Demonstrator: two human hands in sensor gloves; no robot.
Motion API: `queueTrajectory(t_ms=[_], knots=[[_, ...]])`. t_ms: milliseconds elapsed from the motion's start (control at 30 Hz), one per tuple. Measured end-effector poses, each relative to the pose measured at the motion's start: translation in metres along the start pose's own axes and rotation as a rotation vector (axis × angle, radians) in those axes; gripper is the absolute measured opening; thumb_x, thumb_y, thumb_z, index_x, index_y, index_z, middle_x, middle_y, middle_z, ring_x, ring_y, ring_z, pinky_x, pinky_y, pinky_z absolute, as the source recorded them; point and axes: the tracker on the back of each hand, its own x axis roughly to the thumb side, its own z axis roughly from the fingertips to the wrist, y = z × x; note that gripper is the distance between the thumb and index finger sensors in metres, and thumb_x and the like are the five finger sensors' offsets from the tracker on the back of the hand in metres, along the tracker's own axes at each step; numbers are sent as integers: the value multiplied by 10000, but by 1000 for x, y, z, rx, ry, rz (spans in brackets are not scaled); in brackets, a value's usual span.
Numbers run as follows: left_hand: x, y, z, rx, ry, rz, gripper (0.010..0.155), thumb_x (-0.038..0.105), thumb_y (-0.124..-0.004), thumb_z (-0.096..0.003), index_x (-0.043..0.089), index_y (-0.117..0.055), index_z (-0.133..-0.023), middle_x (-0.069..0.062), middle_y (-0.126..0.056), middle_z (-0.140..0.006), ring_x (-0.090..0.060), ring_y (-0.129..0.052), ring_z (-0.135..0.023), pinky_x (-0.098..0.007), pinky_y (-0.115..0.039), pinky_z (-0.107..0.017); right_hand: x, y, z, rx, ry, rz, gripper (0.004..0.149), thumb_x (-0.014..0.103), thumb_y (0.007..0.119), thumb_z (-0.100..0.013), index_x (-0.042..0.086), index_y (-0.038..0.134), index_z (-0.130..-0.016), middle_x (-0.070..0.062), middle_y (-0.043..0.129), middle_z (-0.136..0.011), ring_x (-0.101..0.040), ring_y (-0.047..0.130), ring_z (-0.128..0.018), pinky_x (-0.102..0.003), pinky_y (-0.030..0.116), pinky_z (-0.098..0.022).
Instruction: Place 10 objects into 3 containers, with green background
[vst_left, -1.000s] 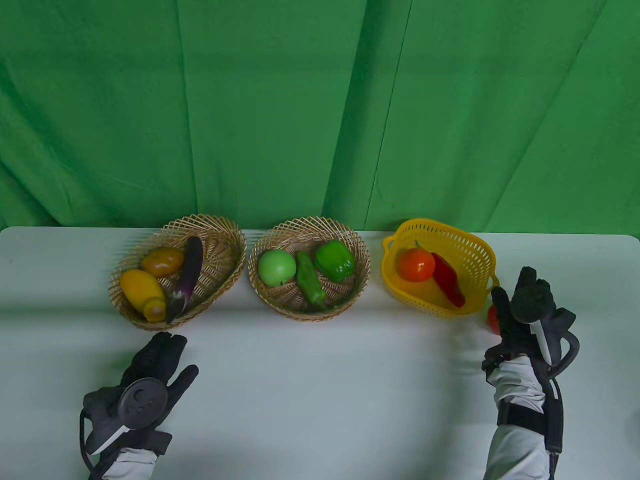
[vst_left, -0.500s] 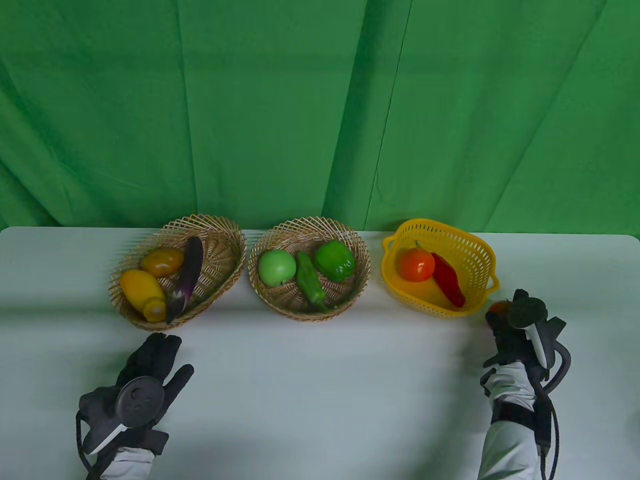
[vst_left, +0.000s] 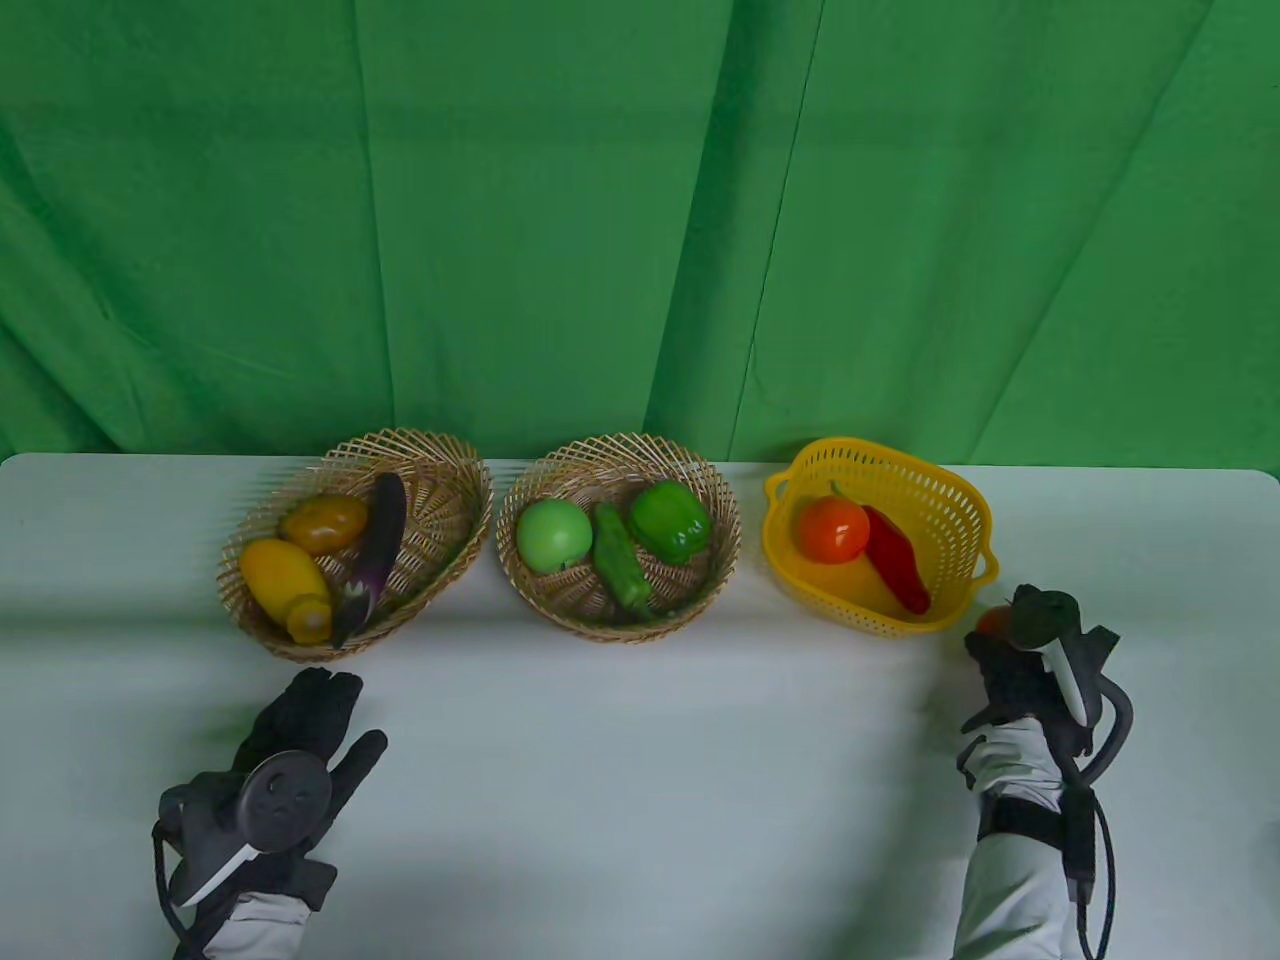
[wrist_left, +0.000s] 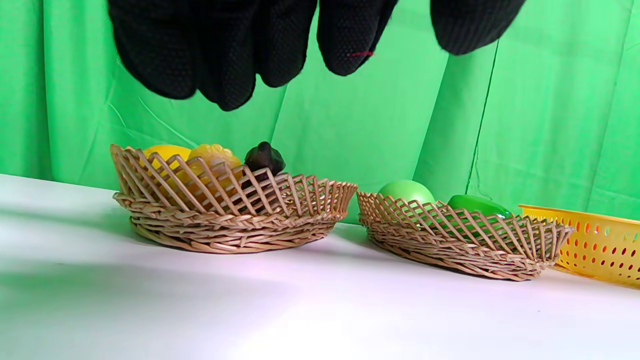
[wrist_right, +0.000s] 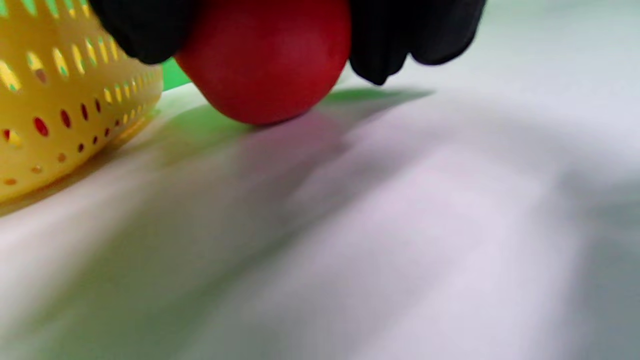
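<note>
My right hand (vst_left: 1010, 650) grips a round red fruit (vst_left: 992, 622) just right of the yellow plastic basket (vst_left: 960, 510); in the right wrist view the red fruit (wrist_right: 265, 60) sits between my gloved fingers (wrist_right: 400, 45), low over the table beside the yellow basket (wrist_right: 60, 110). The yellow basket holds an orange-red tomato (vst_left: 833, 529) and a red pepper (vst_left: 898, 570). My left hand (vst_left: 310, 715) lies open and empty in front of the left wicker basket (vst_left: 450, 500). Its fingers (wrist_left: 225, 55) hang at the top of the left wrist view.
The left wicker basket holds two yellow-orange fruits (vst_left: 285, 575) and a purple eggplant (vst_left: 375, 550). The middle wicker basket (vst_left: 720, 510) holds a green apple (vst_left: 553, 535), a green chili (vst_left: 620, 560) and a green bell pepper (vst_left: 670, 520). A green curtain hangs behind the white table (vst_left: 640, 780).
My right hand dropped from raised, open fingers onto the red fruit and closed around it, shifting slightly left. My left hand has barely moved.
</note>
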Motion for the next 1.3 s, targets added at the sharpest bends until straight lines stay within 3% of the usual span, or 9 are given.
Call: queueTrajectory(t_ms=[433, 667, 933, 1300], knots=[[2, 2, -1, 27, -22, 19, 689, 603, -612, -556, 247, -576, -1145, -185, -651, -1160, -423, -799, -996, -571, -734, -641, 12, -28, 27, -4, -28, 92, 812, 516, 690, -567, 313, 177, -1163, -311, 335, -1192, -501, 631, -944, -613, 572, -734], [5, 3, 0, 42, -41, 28, 688, 603, -613, -556, 248, -577, -1145, -184, -649, -1161, -425, -801, -994, -571, -734, -641, 25, -51, 48, -91, -52, 180, 812, 516, 687, -570, 313, 173, -1164, -308, 327, -1195, -501, 627, -948, -612, 574, -734], [4, 2, 0, 48, -46, 32, 689, 603, -612, -556, 246, -576, -1146, -183, -650, -1161, -425, -800, -994, -571, -734, -641, 46, -70, 68, -173, -116, 166, 812, 515, 687, -570, 314, 172, -1164, -306, 322, -1198, -502, 624, -951, -612, 572, -734], [5, 1, 0, 42, -49, 26, 689, 603, -611, -557, 249, -572, -1147, -184, -649, -1161, -425, -799, -995, -571, -734, -641, 91, -65, 81, -191, -223, 121, 810, 524, 680, -567, 326, 166, -1162, -294, 323, -1201, -490, 628, -951, -601, 577, -735]])
